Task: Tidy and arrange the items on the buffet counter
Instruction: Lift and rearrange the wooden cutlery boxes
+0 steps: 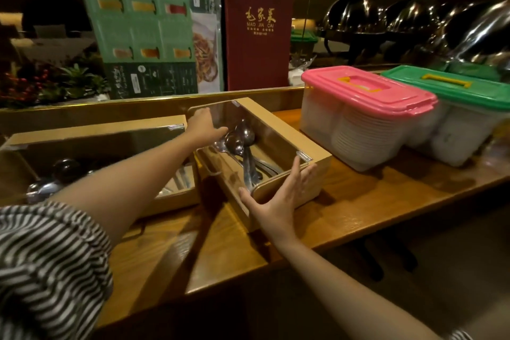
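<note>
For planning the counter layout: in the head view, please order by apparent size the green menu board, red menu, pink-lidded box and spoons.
1. green menu board
2. pink-lidded box and red menu: alike; the box is nearer, so unranked
3. spoons, smallest

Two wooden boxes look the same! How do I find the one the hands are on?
On the wooden counter, look left of the pink-lidded tub. There sits a wooden box holding spoons. Unlike the other wooden box further left, it lies askew, with the left hand at its far end and the right hand at its near end.
</note>
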`<state>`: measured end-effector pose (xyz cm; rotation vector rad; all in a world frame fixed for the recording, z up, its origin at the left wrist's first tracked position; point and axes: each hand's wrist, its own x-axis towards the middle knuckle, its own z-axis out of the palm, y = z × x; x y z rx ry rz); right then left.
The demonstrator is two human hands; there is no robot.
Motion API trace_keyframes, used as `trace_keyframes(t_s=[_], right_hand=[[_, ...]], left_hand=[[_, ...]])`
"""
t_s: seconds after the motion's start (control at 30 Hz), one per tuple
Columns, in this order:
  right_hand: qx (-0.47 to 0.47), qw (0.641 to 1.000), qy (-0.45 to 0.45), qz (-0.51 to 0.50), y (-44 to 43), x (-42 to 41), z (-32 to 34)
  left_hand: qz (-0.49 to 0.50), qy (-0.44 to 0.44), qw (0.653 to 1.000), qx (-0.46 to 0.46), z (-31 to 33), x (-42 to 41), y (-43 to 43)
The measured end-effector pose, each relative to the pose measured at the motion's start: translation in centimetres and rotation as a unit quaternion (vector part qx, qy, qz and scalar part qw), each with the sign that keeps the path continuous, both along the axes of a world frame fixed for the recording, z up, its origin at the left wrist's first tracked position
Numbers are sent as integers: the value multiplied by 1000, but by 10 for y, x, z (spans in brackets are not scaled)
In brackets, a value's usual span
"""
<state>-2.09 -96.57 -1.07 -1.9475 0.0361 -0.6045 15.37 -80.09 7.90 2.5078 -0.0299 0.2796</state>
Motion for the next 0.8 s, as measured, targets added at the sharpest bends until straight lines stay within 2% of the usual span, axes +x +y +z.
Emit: trace_keyframes(t_s=[0.17,0.33,0.43,0.6,0.8], right_hand=[[2,1000,-8,-21,2,0,-4],[-10,997,-18,-70,10,-2,-9],[25,995,-13,-95,27,-5,-13],[122,979,-8,-160,67,-2,-22],[170,953,-67,-241,83,18,-25]], left_hand=[[15,24,998,62,11,51,31],[-61,89,994,4,8,96,62],[-115,112,987,-27,5,112,72],[-128,157,979,-27,8,118,77],[-128,155,979,-19,9,123,73]])
